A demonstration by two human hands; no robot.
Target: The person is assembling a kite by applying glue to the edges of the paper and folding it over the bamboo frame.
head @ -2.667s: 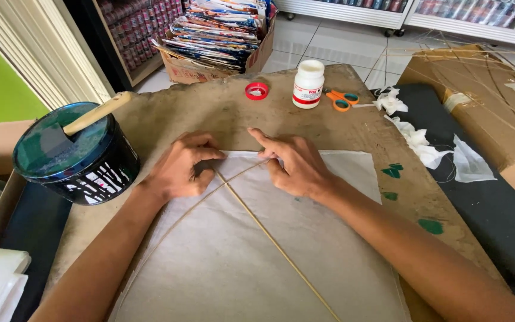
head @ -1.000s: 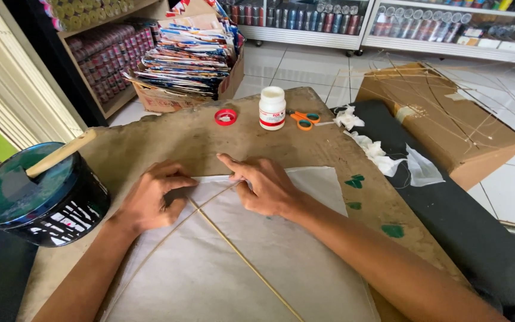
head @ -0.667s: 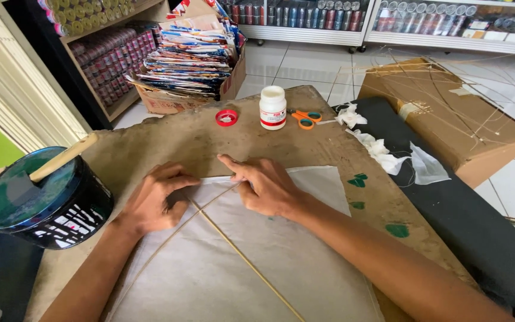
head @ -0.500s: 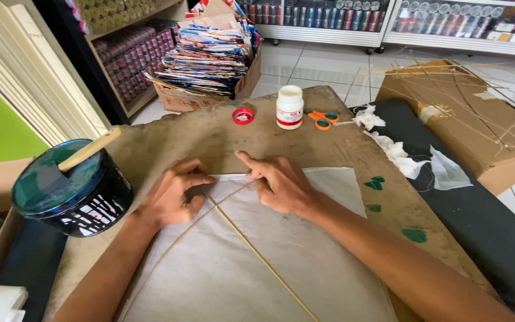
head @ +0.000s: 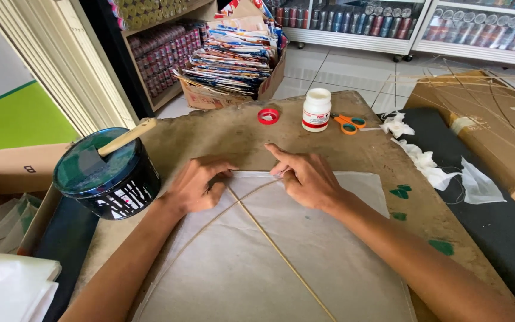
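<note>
Pressing flat with both hands, the left hand (head: 195,186) and right hand (head: 310,179) hold the thin white paper sheet (head: 305,238) and slim bamboo stick (head: 278,253) at the bench's middle, gripping nothing; both seem light and fragile.

- Both bare forearms reach in from the lower edge and converge toward the middle.
- Left hand (head: 195,185) lies palm down, fingers curled under, knuckles raised.
- Right hand (head: 308,177) lies palm down, index finger stretched forward and leftward, other fingers bent.
- The hands sit near each other, not touching.
</note>
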